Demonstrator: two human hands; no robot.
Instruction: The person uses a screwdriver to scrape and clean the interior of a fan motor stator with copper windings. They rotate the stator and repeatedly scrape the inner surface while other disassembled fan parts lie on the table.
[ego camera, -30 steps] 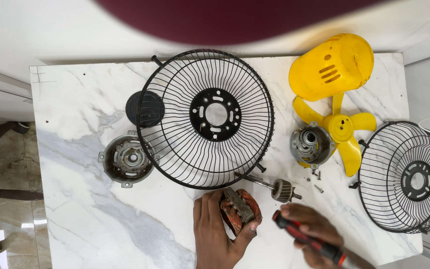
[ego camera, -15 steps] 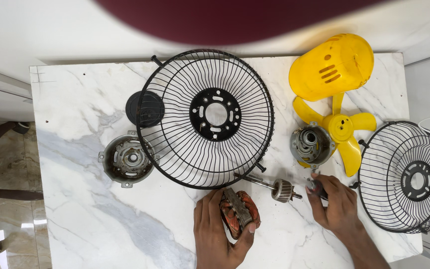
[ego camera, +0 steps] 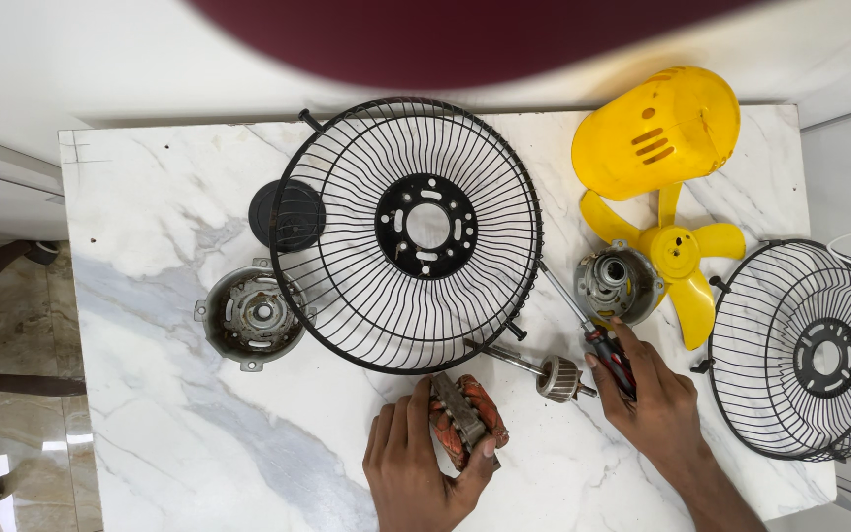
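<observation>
Your left hand (ego camera: 425, 468) grips the motor stator (ego camera: 465, 419) — copper-red windings round a grey laminated core — fingers curled about it at the worktop's (ego camera: 150, 394) near edge. Your right hand (ego camera: 654, 392) closes on a red-and-black screwdriver (ego camera: 605, 347), its steel shaft pointing up-left. This looks like a motor stripped for work; the next move calls for a steady tip. Between them lies the ribbed rotor (ego camera: 556, 376) on its shaft; beyond, a black wire guard (ego camera: 411, 236) and glossy yellow blades (ego camera: 677, 251).

Marble table (ego camera: 150, 394) w/ fan grilles (ego camera: 411, 232), yellow blade (ego camera: 677, 251).
</observation>
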